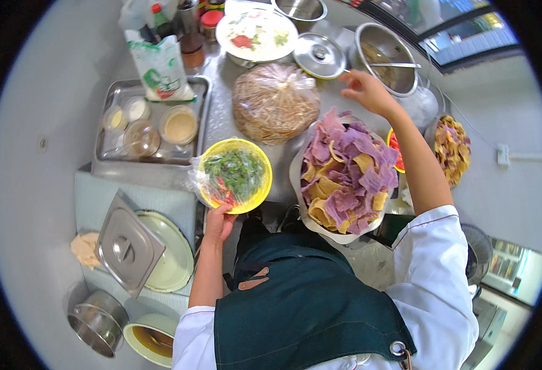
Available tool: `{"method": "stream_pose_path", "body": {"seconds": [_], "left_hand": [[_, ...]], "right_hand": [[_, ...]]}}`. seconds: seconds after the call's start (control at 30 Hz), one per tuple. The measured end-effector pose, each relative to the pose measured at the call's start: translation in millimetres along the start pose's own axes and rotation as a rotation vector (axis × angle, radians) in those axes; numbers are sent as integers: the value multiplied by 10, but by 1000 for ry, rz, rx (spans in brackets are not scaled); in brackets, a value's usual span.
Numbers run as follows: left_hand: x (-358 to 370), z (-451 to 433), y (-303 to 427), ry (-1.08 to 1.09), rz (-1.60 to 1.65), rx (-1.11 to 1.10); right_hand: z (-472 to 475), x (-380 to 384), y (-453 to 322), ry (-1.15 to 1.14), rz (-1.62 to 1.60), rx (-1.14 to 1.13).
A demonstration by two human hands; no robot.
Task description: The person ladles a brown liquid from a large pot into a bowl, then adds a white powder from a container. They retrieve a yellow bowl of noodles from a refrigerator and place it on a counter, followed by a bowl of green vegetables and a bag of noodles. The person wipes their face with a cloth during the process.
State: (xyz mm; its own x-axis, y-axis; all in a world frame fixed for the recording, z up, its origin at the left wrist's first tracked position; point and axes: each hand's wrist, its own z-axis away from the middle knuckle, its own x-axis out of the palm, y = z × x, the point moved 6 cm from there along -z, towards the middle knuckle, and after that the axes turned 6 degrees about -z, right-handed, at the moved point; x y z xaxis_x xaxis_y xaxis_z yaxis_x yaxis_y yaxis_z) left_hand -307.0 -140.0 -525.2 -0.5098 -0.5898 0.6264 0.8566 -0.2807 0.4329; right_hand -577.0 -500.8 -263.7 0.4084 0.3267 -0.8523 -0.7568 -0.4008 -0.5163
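My left hand (220, 224) grips the near rim of a yellow bowl (265, 194). Clear plastic film (201, 182) covers that bowl, and beneath it lie chopped green leaves (236, 169) and red pepper strips (224, 192). My right hand (365, 90) hovers over the steel counter with thumb and fingers apart, and nothing shows between them. Just left of its fingertips is a round steel lid (319, 54) on a yellow-rimmed container. Below the right forearm, a large white-rimmed basin is heaped with purple and yellow crisps (345, 175).
A knotted clear bag of brown shreds (275, 104) lies mid-counter. Behind it stand a bowl of white food (257, 32) and a steel pot with a ladle (386, 60). A steel tray (100, 138) holds tubs and a printed bag. A steel pan lid (130, 245) rests on an enamel basin (178, 259).
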Motion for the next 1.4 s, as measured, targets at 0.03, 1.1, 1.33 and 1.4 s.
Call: {"method": "stream_pose_path", "body": {"seconds": [0.03,1.1,1.33,1.4], "left_hand": [[53,-53,-32,-7,20,6],[2267,2093,-4461,-580,-1157,-274],[2871,3355,-6745,-1002,-1402,-543],[3098,3893,-7325,-1016,-1547,-614]], "right_hand": [[203,-97,163,-52,45,53],[8818,-1383,-468,959,-932,-643],[10689,-1431,-241,897,-794,-698],[11117,-1294,142,928,-758,-748]]}}
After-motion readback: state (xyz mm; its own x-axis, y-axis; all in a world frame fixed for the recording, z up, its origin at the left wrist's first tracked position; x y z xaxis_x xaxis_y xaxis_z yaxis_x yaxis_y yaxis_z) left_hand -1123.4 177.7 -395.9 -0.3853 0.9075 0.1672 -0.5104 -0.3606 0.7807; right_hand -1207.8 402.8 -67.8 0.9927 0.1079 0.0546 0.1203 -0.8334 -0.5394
